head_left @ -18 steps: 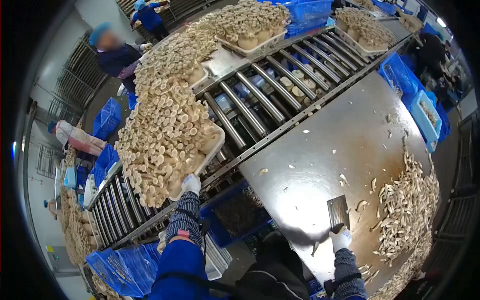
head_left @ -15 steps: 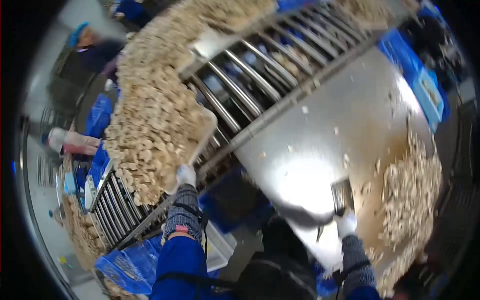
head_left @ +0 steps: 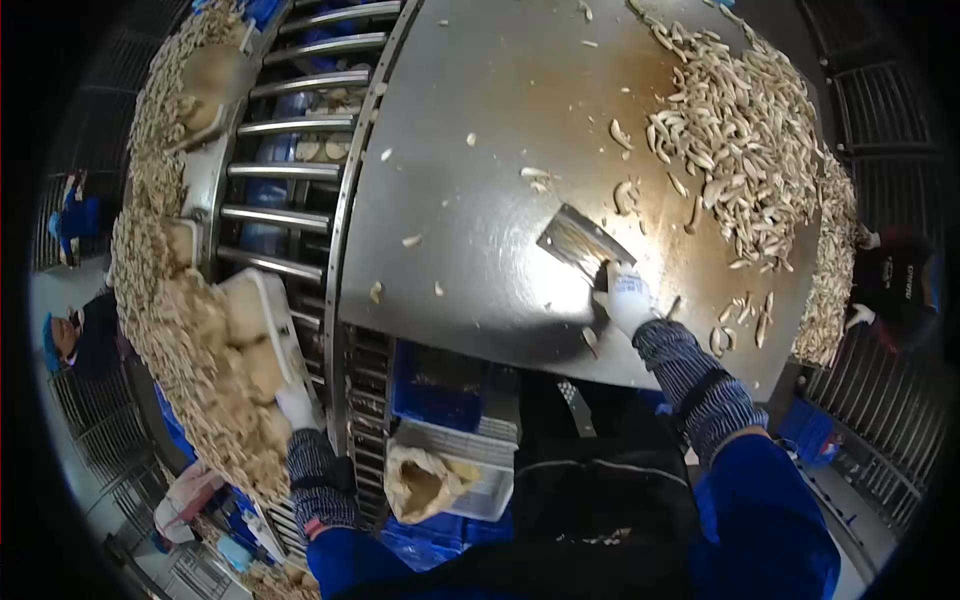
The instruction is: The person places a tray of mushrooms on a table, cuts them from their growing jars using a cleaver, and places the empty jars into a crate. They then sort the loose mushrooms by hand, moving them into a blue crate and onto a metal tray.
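Note:
My left hand point(head_left: 297, 408), in a white glove, is closed on the near end of a white tray point(head_left: 276, 310) at the edge of the roller conveyor. Pale sliced pieces that look like mushrooms point(head_left: 175, 330) are heaped along and beyond the tray. In my gloved right hand point(head_left: 628, 300) is a flat, rectangular metal scraper point(head_left: 583, 240), held low over the steel tabletop point(head_left: 450, 190). Fingers hide its handle. A few loose slices point(head_left: 626, 197) lie near the blade, and a large pile of pale slices point(head_left: 740, 140) sits beyond it to the right.
Metal rollers point(head_left: 285, 170) run along the left of the tabletop. Below are a blue crate point(head_left: 437, 385) and a white basket point(head_left: 490, 470) with an open brown bag point(head_left: 418, 485). A co-worker point(head_left: 890, 285) stands at the far right; another person point(head_left: 80, 335) is at the left.
The view has turned, so the tabletop now fills the middle. My right hand still holds the scraper, its blade now angled up and left. My left hand stays on the tray.

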Motion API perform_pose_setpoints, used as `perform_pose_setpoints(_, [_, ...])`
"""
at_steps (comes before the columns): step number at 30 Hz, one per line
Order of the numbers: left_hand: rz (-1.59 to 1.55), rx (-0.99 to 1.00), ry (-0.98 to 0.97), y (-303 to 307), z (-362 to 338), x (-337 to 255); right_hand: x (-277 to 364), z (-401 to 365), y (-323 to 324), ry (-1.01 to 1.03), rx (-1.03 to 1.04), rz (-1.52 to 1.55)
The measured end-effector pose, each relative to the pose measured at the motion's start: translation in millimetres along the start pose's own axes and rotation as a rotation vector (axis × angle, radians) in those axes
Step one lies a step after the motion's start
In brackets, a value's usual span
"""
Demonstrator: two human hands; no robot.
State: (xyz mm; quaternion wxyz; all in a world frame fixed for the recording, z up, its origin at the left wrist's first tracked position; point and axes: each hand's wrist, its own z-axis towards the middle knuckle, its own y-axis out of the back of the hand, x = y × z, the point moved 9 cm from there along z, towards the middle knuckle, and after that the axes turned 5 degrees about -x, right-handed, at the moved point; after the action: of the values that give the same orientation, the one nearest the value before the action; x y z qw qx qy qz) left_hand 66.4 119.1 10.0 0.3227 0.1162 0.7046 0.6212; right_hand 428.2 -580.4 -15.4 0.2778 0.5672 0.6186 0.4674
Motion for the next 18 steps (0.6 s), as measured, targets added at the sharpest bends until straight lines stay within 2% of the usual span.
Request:
perform_pose_setpoints(1, [0.054, -0.046, 0.18, 25.1, -3.9, -44.4, -1.0, -1.1, -3.0, 0.03, -0.057, 0.013])
perform_pose_setpoints(2, [-0.017, -0.04, 0.173, 38.1, -0.7, -90.1, -0.7, -2.9, -0.9, -0.004, -0.019, 0.032])
perform_pose_setpoints(4, [-0.375, -0.05, 0.242, 26.9, 10.7, -121.9, -0.6, -10.9, 14.0, -0.041, -0.085, 0.101])
perform_pose_setpoints(5, [-0.351, -0.076, 0.114, 23.5, 15.3, -147.6, -3.7, -14.8, 14.6, -0.053, -0.132, 0.15])
perform_pose_setpoints(7, [-0.528, -0.015, 0.199, 46.0, -22.5, -259.0, -13.1, -31.3, -1.9, -0.102, -0.171, 0.195])
perform_pose_setpoints(9, [-0.657, 0.063, 0.328, 50.3, -62.1, -345.2, -35.7, -56.2, -3.4, -0.232, -0.358, 0.229])
perform_pose_setpoints(10, [-0.84, 0.112, 0.38, 4.9, -70.3, -332.0, -36.7, -67.1, -0.3, -0.229, -0.403, 0.218])
perform_pose_setpoints(12, [-0.435, 0.072, 0.086, -74.0, -78.5, -316.8, -42.8, -59.8, -11.3, -0.26, -0.252, 0.164])
perform_pose_setpoints(15, [-0.177, 0.111, 0.107, -89.7, -138.1, -378.7, -45.4, -39.7, -16.4, -0.223, 0.041, 0.017])
perform_pose_setpoints(17, [-0.238, 0.22, 0.155, -118.9, -165.3, -387.6, -47.3, -39.2, -8.8, -0.2, 0.097, 0.114])
perform_pose_setpoints(18, [-0.244, 0.249, 0.132, -132.1, -179.4, -392.8, -39.8, -46.6, 2.1, -0.187, 0.06, 0.212])
